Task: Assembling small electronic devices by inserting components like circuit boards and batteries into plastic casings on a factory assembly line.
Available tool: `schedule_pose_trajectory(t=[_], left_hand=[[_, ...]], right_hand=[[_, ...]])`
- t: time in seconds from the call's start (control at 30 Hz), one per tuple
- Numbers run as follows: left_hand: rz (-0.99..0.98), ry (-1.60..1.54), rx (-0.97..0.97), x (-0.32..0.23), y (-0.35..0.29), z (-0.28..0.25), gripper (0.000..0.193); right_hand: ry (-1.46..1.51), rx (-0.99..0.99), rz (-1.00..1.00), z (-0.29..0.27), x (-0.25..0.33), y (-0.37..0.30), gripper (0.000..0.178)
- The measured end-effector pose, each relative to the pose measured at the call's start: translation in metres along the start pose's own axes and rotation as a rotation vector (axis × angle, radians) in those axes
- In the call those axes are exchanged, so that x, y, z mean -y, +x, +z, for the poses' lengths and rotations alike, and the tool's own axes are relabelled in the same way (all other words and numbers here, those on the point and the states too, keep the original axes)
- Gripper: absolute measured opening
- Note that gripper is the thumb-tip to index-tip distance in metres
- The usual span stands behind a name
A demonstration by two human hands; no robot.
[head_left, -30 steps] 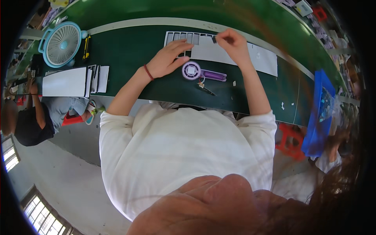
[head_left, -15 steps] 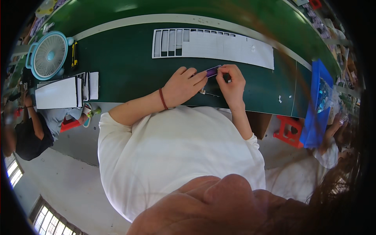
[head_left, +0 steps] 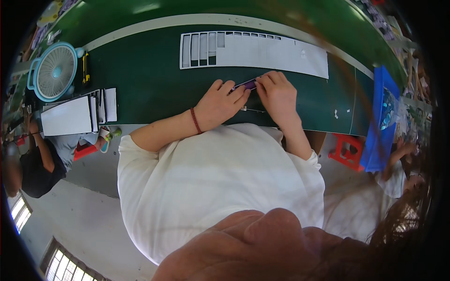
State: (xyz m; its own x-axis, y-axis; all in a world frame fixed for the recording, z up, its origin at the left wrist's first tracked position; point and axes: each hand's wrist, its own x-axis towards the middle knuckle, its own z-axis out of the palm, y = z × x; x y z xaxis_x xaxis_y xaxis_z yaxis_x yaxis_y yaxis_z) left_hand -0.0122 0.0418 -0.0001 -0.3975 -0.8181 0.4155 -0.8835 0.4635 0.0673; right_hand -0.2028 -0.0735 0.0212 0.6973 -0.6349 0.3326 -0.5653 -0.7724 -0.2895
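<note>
Between my hands lies a small, narrow purple piece [head_left: 250, 85] with a pale edge; its exact kind does not show. My left hand [head_left: 219, 102] is closed on its left end, with the thumb side partly hidden. My right hand [head_left: 277, 95] is closed on the right end, its fingertips pressed together over it. Just below the piece, a thin stick-like item [head_left: 253, 110] with a pale end lies on the green table. Beyond my hands is a long white sheet [head_left: 267, 55] with rows of cut-out slots at its left.
A light-blue fan [head_left: 56, 71] stands at the far left beside a yellow-and-black tool [head_left: 86, 68]. Nearer is a stack of white sheets [head_left: 68, 115]. On the right are white scraps [head_left: 336, 114], a blue bin [head_left: 373, 136] and a red stool [head_left: 346, 151]. Other people sit at both sides.
My right hand has turned and its fingers now close over the right end of the purple piece. My left hand keeps its hold, almost unmoved.
</note>
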Motion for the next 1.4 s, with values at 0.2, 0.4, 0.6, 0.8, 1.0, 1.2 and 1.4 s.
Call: schedule_pose_trajectory(t=[0.2, 0.4, 0.6, 0.8, 1.0, 1.2, 1.4], left_hand=[[0.011, -0.01, 0.027, 0.0, 0.002, -0.007, 0.039], [0.004, -0.042, 0.004, 0.0, 0.001, 0.0, 0.041], [0.004, -0.039, 0.017, 0.001, 0.001, -0.002, 0.042], [0.038, -0.031, 0.041, 0.003, 0.001, -0.004, 0.043], [0.072, 0.022, 0.059, 0.003, 0.001, -0.005, 0.041], [0.014, -0.155, 0.093, 0.012, -0.001, -0.004, 0.04], [0.012, -0.164, 0.078, 0.012, 0.0, -0.002, 0.043]], right_hand=[[0.052, 0.018, -0.112, -0.014, -0.02, -0.001, 0.015], [-0.075, 0.064, -0.29, -0.018, -0.021, 0.002, 0.022], [-0.159, 0.094, -0.426, -0.019, -0.018, 0.01, 0.026], [-0.238, 0.205, -0.532, -0.013, -0.022, 0.027, 0.011], [0.119, 0.185, -0.359, -0.014, -0.036, 0.029, 0.019], [0.3, -0.077, 0.093, -0.036, -0.071, -0.021, 0.015], [-0.256, -0.05, 0.381, -0.062, -0.125, -0.085, 0.017]])
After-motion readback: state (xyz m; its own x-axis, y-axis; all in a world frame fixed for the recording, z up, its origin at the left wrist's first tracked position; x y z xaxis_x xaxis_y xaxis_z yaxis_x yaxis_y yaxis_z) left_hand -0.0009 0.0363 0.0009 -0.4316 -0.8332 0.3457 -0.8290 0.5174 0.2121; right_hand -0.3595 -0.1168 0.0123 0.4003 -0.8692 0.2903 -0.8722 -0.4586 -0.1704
